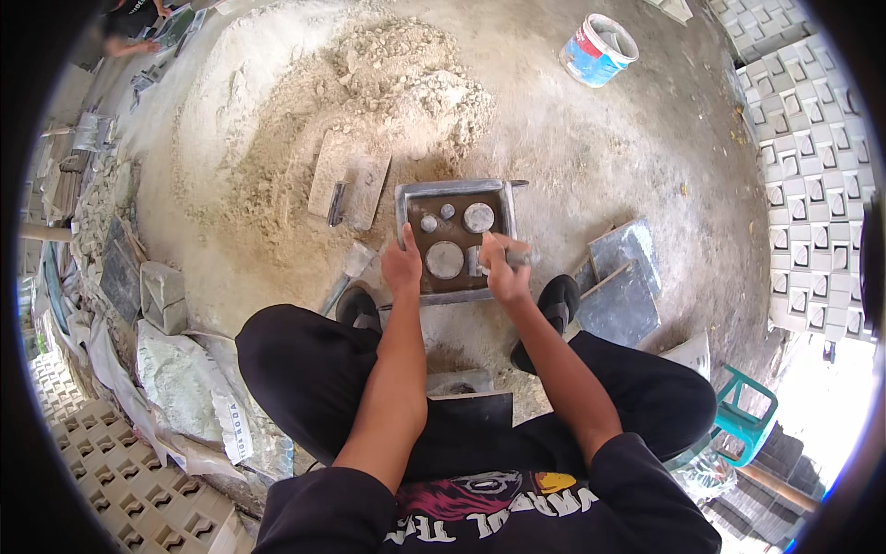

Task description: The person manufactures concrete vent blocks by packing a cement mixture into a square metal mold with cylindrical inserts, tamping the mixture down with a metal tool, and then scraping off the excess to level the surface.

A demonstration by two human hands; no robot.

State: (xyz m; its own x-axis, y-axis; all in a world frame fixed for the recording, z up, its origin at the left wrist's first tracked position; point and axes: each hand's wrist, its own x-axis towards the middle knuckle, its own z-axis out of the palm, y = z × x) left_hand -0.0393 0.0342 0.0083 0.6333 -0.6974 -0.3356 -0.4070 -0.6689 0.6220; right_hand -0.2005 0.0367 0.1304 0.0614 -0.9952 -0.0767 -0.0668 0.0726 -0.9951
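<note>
The square mould (pixel 509 205) sits on the floor near the middle of my view, pale discs (pixel 444 260) inside. At its eight o'clock, my left grip (pixel 402 266) touches the wall; I can't tell whether it's clenched. At four o'clock, my right grip (pixel 503 268) grasps a blurred grey tool (pixel 520 257).

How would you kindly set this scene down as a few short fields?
Left hand: at the left wall of the square grey frame
Right hand: curled over the frame's right side, seemingly around a blurred grey object
Frame contents: four round grey pieces, two bigger and two small, amid brown material
Ahead, left: heap of pale, lumpy material
Ahead, right: blue, red and white bucket
Right of the frame: dark flat slabs
Farther right: green stool
</note>
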